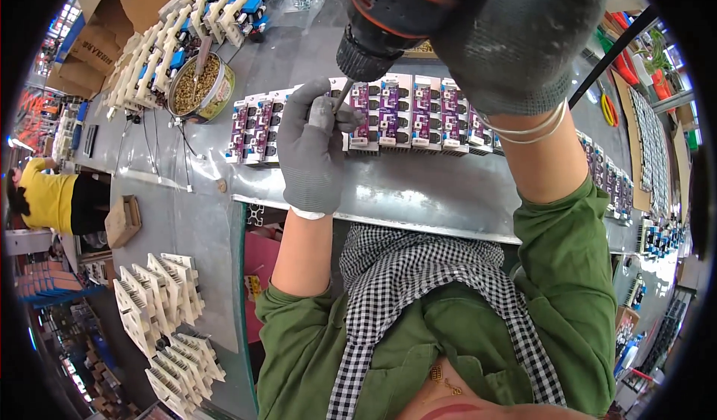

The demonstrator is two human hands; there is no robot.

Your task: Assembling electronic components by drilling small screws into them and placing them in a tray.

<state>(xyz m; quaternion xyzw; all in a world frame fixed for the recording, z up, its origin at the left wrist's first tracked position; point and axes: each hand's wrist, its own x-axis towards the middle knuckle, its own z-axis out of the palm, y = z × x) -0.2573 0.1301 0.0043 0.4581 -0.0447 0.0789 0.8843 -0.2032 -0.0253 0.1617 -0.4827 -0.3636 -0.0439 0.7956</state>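
In my right hand (515, 42), wearing a grey glove, is a black power drill (367, 50) with orange trim. The drill points down and to the left. Its thin driver bit (344, 93) reaches the fingertips of my left hand (312, 147), also gloved. Those left fingers are pinched together around the bit's tip; whether a screw sits between them is too small to tell. Below and beside both hands runs a row of white and black modules with purple labels (388, 113), packed side by side on the metal table. My left hand covers part of the row.
A tub of small brass-coloured screws (200, 87) stands at the left. Behind it are stacked cream plastic frames with blue parts (179, 39). More cream frames (160, 297) lie at the lower left, near a small cardboard box (122, 221). A person in yellow (48, 196) is farther left.
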